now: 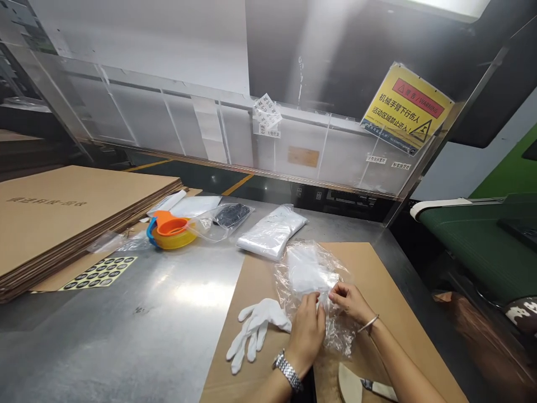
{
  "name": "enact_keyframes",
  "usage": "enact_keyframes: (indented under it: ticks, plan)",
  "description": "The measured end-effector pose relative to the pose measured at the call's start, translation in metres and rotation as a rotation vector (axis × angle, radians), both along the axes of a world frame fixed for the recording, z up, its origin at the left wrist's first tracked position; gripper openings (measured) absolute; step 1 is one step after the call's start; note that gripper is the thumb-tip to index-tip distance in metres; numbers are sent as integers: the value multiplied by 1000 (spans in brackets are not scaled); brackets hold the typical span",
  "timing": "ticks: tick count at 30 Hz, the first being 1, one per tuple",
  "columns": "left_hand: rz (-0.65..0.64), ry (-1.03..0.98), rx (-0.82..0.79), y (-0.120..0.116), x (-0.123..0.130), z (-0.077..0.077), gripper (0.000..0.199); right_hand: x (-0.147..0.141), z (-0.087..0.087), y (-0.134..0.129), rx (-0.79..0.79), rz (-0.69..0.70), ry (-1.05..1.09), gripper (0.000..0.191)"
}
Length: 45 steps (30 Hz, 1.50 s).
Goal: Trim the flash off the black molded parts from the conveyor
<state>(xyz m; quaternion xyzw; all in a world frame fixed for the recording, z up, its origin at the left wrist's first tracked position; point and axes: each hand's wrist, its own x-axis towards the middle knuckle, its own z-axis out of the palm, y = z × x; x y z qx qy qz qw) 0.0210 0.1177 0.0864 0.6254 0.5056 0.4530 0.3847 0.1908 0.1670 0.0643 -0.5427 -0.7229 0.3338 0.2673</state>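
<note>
A crinkled clear plastic bag (293,268) with a flat white packet (302,267) in it lies on a sheet of cardboard (371,274). Fingers bent, my left hand (308,330) grips the near part of the bag. On the bag's right side my right hand (351,302) pinches the film between thumb and fingers. The hands partly cover where the film is held. Left of them rests a white glove (258,330). Below my right wrist are a pale curved piece (350,383) and a narrow tool (380,389), cut off by my forearm.
Behind the bag lies a white plastic-wrapped packet (272,230). Orange, yellow and blue round items (174,238) sit beside a clear bag with dark contents (232,215). Stacked cardboard (84,218) and a sticker sheet (100,273) are at left. A clear panel (168,117) crosses the back.
</note>
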Motion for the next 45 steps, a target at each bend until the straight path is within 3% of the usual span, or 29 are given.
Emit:
enact_keyframes:
  ticks: [4,9,13,16,20,22,24,28,31,36,41,45]
  plan:
    - [76,-88,-134,2,4,4,36,-9,16,-18,48,-42,145,27]
    - [-21,-271,-308,5,13,1,34,-28,34,-44,72,-61,216,32]
    - [-15,-325,-311,2,10,-7,31,-30,41,-56,94,-57,201,31]
    - [117,-287,-219,-4,0,-13,30,-31,45,-63,160,-114,153,30]
    - [278,-112,44,-24,-17,-9,20,-43,56,-75,266,-117,21,24]
    - [259,17,194,-34,-25,-4,28,-52,61,-83,301,-48,-69,22]
    - [193,148,302,-42,-33,-1,24,-59,62,-92,318,-5,-155,23]
    - [139,354,391,-48,-50,-6,25,-73,46,-121,290,-122,-310,25]
    - [135,459,418,-53,-59,-13,25,-83,18,-153,207,-220,-431,34]
    - [111,546,421,-66,-64,-19,26,-75,-21,-200,74,-216,-522,21]
    - [41,527,380,-71,-62,-21,27,-40,-12,-234,-20,-119,-416,22]
    - [-97,462,324,-78,-61,-21,22,-37,-1,-246,-188,-183,-82,29]
